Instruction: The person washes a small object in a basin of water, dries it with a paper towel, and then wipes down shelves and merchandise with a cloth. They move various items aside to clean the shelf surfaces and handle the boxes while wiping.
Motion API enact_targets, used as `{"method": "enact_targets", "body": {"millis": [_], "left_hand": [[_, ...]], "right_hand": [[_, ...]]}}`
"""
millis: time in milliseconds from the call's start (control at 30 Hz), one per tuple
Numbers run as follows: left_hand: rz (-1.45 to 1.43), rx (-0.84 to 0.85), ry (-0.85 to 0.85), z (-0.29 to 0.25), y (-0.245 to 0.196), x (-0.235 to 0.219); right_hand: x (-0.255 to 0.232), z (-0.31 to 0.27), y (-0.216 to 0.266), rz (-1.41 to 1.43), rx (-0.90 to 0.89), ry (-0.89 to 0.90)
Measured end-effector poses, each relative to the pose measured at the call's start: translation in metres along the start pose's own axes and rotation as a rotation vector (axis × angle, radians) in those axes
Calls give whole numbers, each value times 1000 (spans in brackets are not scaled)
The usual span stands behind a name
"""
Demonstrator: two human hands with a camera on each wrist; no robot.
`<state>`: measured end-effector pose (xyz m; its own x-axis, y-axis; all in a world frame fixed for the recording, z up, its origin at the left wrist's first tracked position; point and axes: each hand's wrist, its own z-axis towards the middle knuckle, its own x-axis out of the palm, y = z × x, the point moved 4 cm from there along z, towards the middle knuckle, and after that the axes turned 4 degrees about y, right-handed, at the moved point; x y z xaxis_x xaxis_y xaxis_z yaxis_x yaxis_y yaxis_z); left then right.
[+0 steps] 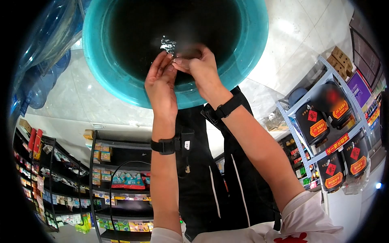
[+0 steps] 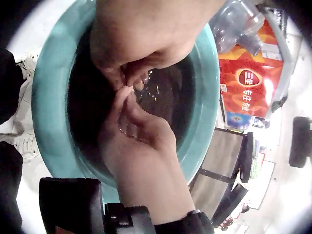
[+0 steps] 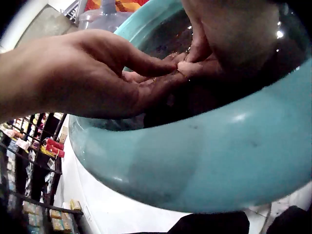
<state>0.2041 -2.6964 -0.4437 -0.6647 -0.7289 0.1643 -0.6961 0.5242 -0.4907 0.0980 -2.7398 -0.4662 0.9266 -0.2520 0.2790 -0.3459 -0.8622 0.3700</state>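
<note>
Over the dark liquid in a turquoise basin [image 1: 97,60], my left hand [image 1: 162,83] and right hand [image 1: 204,71] meet at their fingertips. Both appear to pinch something very small between them; what it is cannot be made out, as the fingers cover it. The left wrist view has my left hand [image 2: 146,34] at the top and my right hand [image 2: 141,136] below it, thumbs and fingers together. In the right wrist view, my left hand [image 3: 97,73] comes from the left and my right hand [image 3: 229,39] from the upper right, near the basin's rim [image 3: 219,151].
Large clear plastic bottles [image 1: 38,87] stand left of the basin. Black shelves [image 1: 121,194] with packets are at the lower left. A light metal rack [image 1: 320,156] with black-and-red packages stands on the right. A red box [image 2: 248,78] lies beyond the basin.
</note>
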Motion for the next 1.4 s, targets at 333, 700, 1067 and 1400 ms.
{"method": "enact_targets", "body": {"millis": [333, 700, 1067, 1400], "left_hand": [[36, 9, 8, -3, 2, -4], [-78, -6, -107, -3, 2, -8], [-363, -9, 49, 5, 13, -15], [-422, -32, 34, 1, 8, -12]], "right_hand": [[3, 0, 3, -153, 5, 10], [0, -1, 5, -110, 50, -29], [7, 1, 11, -158, 88, 93], [2, 4, 10, -268, -49, 142]]}}
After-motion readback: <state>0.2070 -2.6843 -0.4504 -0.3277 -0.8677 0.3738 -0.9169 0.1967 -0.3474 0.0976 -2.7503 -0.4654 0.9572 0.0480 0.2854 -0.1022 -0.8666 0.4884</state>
